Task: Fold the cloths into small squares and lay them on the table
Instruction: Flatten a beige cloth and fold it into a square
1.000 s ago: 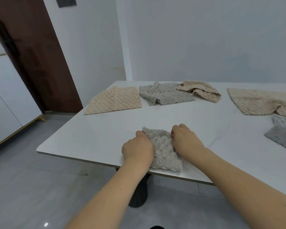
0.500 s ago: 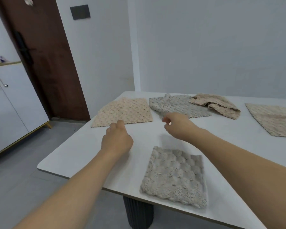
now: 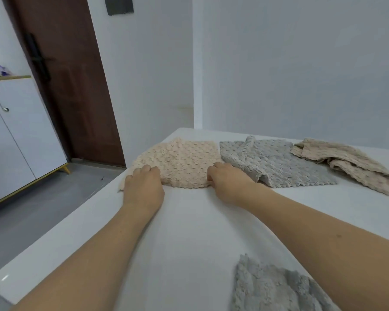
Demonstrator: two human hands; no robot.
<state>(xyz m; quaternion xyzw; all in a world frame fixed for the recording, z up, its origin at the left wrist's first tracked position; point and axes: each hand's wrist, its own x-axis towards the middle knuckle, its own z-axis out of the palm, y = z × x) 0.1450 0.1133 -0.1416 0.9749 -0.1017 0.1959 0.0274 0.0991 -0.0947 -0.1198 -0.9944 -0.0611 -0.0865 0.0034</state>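
Both hands are on the near edge of the beige cloth point(image 3: 180, 162), which lies flat at the far left of the white surface point(image 3: 189, 221). The left hand point(image 3: 143, 189) has its fingers curled onto the cloth's near left corner; the right hand point(image 3: 228, 182) pinches the near right corner, bunching it slightly. A grey cloth point(image 3: 276, 163) lies just beside it, and a folded grey cloth point(image 3: 276, 288) sits near the front edge.

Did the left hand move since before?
Yes. The left hand went from the folded grey fluffy cloth forward to the flat beige bumpy cloth, nearer the brown wooden door.
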